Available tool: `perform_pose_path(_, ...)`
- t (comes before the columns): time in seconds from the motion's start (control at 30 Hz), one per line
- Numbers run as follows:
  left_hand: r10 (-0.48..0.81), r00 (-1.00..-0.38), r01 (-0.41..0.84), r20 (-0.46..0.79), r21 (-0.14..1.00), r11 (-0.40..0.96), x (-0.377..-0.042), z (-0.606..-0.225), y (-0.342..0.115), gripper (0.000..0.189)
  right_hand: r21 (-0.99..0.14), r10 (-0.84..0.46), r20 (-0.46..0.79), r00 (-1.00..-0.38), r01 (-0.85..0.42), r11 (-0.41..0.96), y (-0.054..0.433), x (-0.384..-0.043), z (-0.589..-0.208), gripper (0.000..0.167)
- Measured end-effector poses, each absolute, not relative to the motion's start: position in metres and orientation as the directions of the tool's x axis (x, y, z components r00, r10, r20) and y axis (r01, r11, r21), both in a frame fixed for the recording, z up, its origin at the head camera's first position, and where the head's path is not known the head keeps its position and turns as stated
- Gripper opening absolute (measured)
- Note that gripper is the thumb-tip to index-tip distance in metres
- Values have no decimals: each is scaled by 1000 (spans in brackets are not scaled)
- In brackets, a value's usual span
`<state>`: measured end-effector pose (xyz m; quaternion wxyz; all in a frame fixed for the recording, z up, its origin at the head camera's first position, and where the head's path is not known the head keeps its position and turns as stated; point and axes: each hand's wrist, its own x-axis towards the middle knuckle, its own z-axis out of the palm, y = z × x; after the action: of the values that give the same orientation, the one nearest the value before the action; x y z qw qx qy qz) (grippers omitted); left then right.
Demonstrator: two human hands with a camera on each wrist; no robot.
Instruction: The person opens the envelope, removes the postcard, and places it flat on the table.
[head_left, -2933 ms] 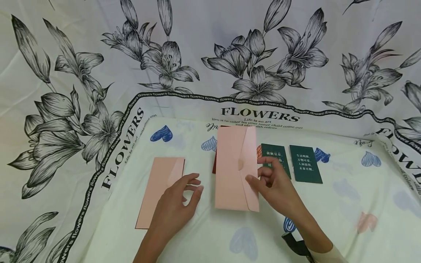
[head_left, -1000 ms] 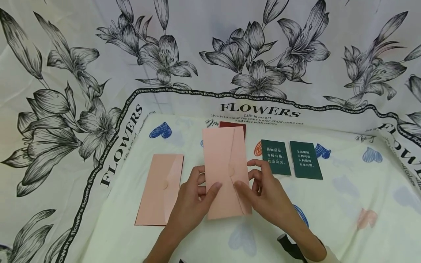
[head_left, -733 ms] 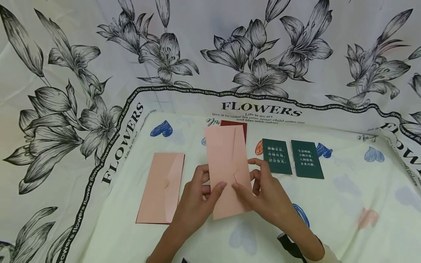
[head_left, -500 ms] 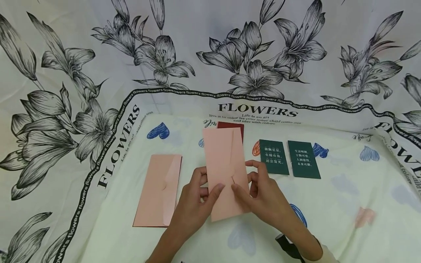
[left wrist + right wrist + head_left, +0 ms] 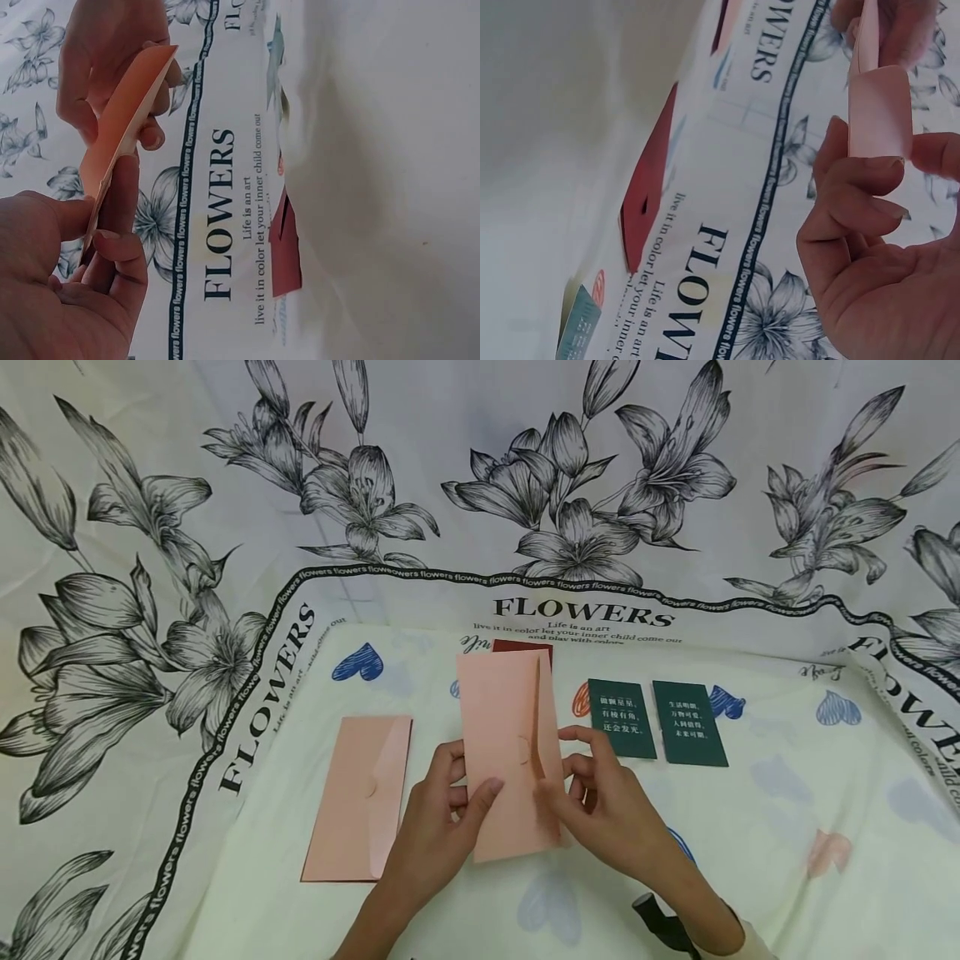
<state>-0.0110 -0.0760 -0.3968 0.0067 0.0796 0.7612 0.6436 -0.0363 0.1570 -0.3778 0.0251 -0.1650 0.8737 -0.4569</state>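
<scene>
A pink envelope (image 5: 495, 718) is held upright above the bed-like covered surface, its flap side facing the head camera. My left hand (image 5: 444, 822) grips its left edge, thumb on the front and fingers behind. At the right edge, my right hand (image 5: 611, 802) pinches the long flap (image 5: 880, 112), which stands slightly lifted from the envelope body. Whatever lies inside the envelope is hidden. Another pink envelope (image 5: 352, 793) lies flap side up to the left of my left hand.
Behind the held envelope lies a dark red item (image 5: 528, 647), mostly covered from the head camera. Two dark green cards with white writing lie at right, one card (image 5: 622, 718) beside the other card (image 5: 690, 722). A flower-printed cloth (image 5: 585, 468) rises at the back.
My left hand has come from beside the lying envelope to grip the held one. The flap, flat half a second ago, is now partly raised by my right hand.
</scene>
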Motion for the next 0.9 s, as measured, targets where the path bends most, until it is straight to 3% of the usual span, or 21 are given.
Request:
perform_pose_path(0.4, 118, -984, 155, 135, 970, 186, -11, -399, -79, 42, -838, -332, 68, -941, -235, 493, 161, -35, -374, 53)
perform_pose_path(0.9, 127, -980, 177, 154, 964, 199, -12, -399, -83, 41, -920, -397, 17, -918, -170, 354, 174, -33, -370, 61)
